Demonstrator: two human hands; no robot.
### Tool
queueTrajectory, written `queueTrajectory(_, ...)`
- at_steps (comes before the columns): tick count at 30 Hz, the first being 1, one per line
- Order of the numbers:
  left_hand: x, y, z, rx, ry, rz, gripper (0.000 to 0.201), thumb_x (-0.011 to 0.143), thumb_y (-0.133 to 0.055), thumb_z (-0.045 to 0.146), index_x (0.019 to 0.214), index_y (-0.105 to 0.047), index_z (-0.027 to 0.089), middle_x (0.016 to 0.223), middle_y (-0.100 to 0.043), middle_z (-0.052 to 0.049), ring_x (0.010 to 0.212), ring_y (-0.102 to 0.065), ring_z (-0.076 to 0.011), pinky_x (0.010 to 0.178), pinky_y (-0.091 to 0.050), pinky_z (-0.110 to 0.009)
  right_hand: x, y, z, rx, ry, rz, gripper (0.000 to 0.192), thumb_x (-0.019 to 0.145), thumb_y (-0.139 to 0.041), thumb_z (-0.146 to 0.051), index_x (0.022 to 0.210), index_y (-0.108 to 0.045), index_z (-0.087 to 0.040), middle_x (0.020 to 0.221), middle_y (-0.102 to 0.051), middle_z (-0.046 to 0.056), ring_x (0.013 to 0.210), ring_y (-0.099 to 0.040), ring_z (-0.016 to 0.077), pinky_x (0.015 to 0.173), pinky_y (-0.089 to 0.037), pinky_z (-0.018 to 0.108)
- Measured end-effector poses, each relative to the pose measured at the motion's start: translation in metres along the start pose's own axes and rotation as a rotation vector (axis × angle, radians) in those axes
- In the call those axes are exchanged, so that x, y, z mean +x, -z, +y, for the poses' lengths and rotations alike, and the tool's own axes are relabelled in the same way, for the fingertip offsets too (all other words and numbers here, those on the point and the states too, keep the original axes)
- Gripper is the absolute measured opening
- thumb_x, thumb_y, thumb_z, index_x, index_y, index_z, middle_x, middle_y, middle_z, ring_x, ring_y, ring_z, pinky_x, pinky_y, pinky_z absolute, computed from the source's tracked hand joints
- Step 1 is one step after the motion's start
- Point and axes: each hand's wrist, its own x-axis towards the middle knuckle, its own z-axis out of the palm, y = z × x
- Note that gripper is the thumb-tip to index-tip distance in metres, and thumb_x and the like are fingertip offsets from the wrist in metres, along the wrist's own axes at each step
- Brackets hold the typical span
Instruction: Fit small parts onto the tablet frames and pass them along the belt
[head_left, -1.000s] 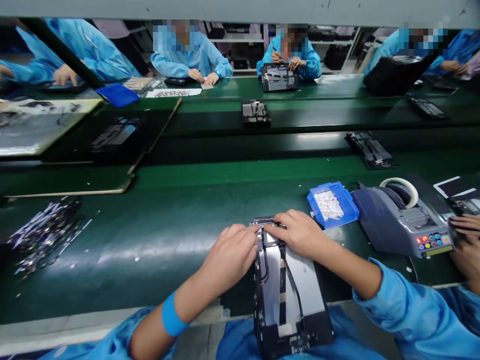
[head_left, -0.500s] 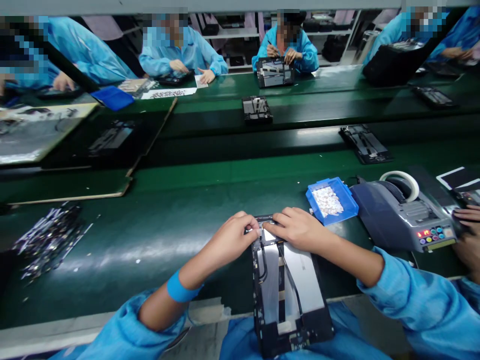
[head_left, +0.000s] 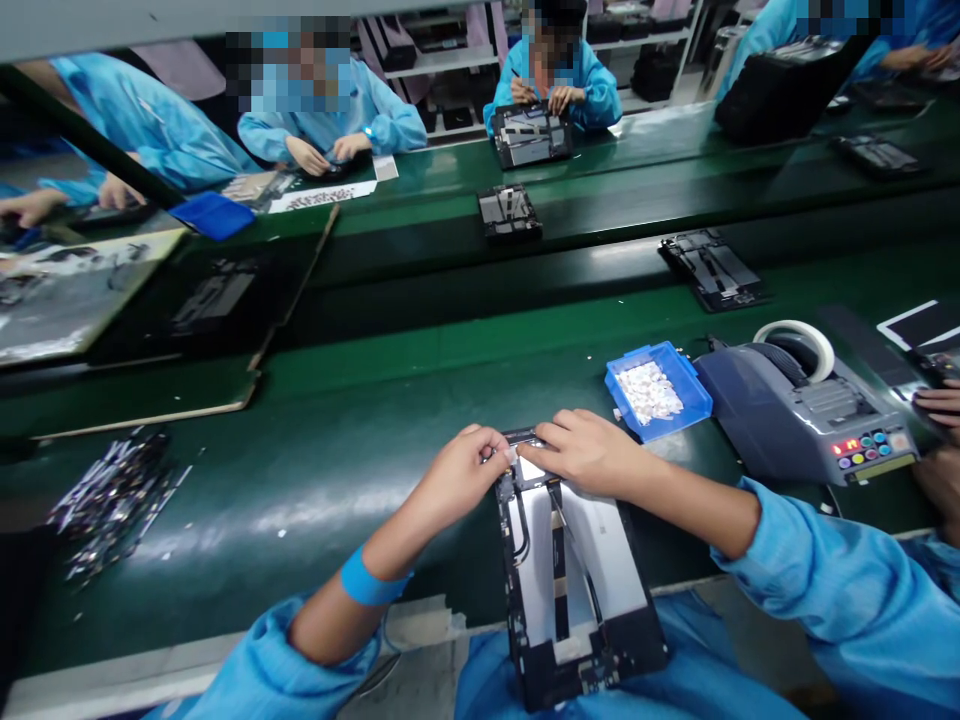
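Both hands at the far end of the opened tablet chassis; long axis runs 6–12 o'clock.

Tablet chassis (head_left: 574, 580) lies on the green bench edge (head_left: 337, 480), near end overhanging toward the lap. Left hand (head_left: 457, 478), fingers curled together, pinches at the top-left corner; right hand (head_left: 589, 452), fingers flat and together, presses the top edge from 2 o'clock. Fingertips nearly meet. Whether a small part is held: cannot tell. Blue parts tray (head_left: 658, 388) sits at 1 o'clock, nearer the right hand.

left hand (head_left: 457, 478) curled tighter, fingers (head_left: 499, 447) pinching device's (head_left: 574, 580) top edge
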Motion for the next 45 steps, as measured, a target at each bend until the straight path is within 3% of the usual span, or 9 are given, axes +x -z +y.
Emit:
queueTrajectory(16, -0.012, -0.018, 0.003, 0.226, -0.044, 0.160, 0.013, 0.093, -0.051, 0.027, 0.082, -0.057, 0.022, 0.086, -0.058, -0.004, 0.087, -0.056, -0.0240, 0.076, -0.040, -0.035, 0.000, -0.003, 0.000, 0.013, 0.001, 0.006, 0.034, 0.105, -0.049, -0.022, 0.138, -0.058, -0.020, 0.104, -0.064, 0.011, 0.090, -0.047, 0.0227, 0.070, -0.032, 0.034)
queueTrajectory(19, -0.009, -0.017, 0.000, 0.160, 0.006, 0.177, 0.006, 0.088, -0.057, 0.028, 0.087, -0.053, 0.023, 0.083, -0.056, -0.001, 0.082, -0.055, -0.0215, 0.072, -0.040, -0.033, 0.000, -0.003, 0.000, 0.016, 0.002, 0.010, 0.033, 0.106, -0.049, -0.024, 0.137, -0.059, -0.020, 0.104, -0.064, 0.011, 0.090, -0.048, 0.0230, 0.071, -0.033, 0.034)
queueTrajectory(21, -0.003, -0.015, -0.002, 0.059, 0.070, 0.161, 0.014, 0.083, -0.061, 0.030, 0.089, -0.051, 0.023, 0.080, -0.053, 0.002, 0.075, -0.052, -0.0186, 0.067, -0.039, -0.030, 0.000, -0.002, 0.000, 0.014, 0.002, 0.013, 0.033, 0.106, -0.048, -0.025, 0.136, -0.059, -0.020, 0.105, -0.064, 0.011, 0.091, -0.048, 0.0231, 0.071, -0.033, 0.035)
queueTrajectory(28, 0.015, -0.012, -0.009, -0.350, 0.199, -0.024, 0.016, 0.069, -0.061, 0.029, 0.077, -0.049, 0.022, 0.070, -0.045, 0.006, 0.066, -0.044, -0.0134, 0.059, -0.033, -0.025, -0.002, -0.005, -0.002, -0.014, 0.001, 0.016, 0.035, 0.106, -0.046, -0.019, 0.139, -0.057, -0.019, 0.106, -0.065, 0.011, 0.090, -0.048, 0.0230, 0.070, -0.032, 0.036)
queueTrajectory(34, 0.020, -0.013, -0.002, -0.203, 0.150, 0.012, 0.015, 0.069, -0.061, 0.025, 0.079, -0.051, 0.021, 0.071, -0.048, 0.005, 0.066, -0.046, -0.0149, 0.060, -0.036, -0.027, 0.003, -0.003, 0.001, 0.019, 0.000, 0.060, 0.026, 0.104, -0.049, -0.019, 0.122, -0.067, -0.015, 0.101, -0.069, 0.010, 0.088, -0.053, 0.0230, 0.072, -0.037, 0.036)
queueTrajectory(37, -0.003, -0.009, 0.002, -0.039, 0.037, 0.201, 0.021, 0.076, -0.065, 0.027, 0.095, -0.059, 0.020, 0.091, -0.059, -0.002, 0.084, -0.055, -0.0195, 0.076, -0.045, -0.032, -0.021, 0.007, -0.003, 0.141, -0.132, 0.241, 0.029, 0.105, -0.045, -0.018, 0.121, -0.068, -0.015, 0.110, -0.072, 0.011, 0.096, -0.058, 0.0235, 0.083, -0.043, 0.037)
queueTrajectory(40, -0.049, -0.015, -0.008, -0.034, 0.066, 0.348, 0.035, 0.088, -0.059, 0.036, 0.119, -0.060, 0.020, 0.103, -0.060, -0.006, 0.091, -0.058, -0.0213, 0.084, -0.049, -0.036, -0.070, 0.014, -0.021, 0.361, -0.465, 0.382, 0.032, 0.105, -0.044, -0.021, 0.127, -0.066, -0.017, 0.116, -0.072, 0.010, 0.105, -0.063, 0.0234, 0.093, -0.046, 0.037)
queueTrajectory(43, -0.096, -0.037, -0.021, -0.075, 0.128, 0.226, 0.048, 0.093, -0.055, 0.038, 0.137, -0.056, 0.021, 0.103, -0.060, -0.007, 0.088, -0.060, -0.0222, 0.081, -0.053, -0.037, -0.114, 0.015, -0.049, 0.597, -0.773, 0.225, 0.037, 0.102, -0.051, -0.031, 0.135, -0.063, -0.019, 0.108, -0.072, 0.009, 0.097, -0.067, 0.0237, 0.088, -0.052, 0.037)
queueTrajectory(45, -0.116, -0.056, -0.022, -0.095, 0.099, 0.134, 0.050, 0.095, -0.054, 0.037, 0.144, -0.054, 0.023, 0.110, -0.061, -0.009, 0.099, -0.061, -0.0251, 0.089, -0.053, -0.040, -0.126, 0.016, -0.067, 0.744, -0.838, 0.090, 0.043, 0.101, -0.054, -0.034, 0.141, -0.059, -0.021, 0.108, -0.070, 0.009, 0.096, -0.067, 0.0241, 0.086, -0.054, 0.038)
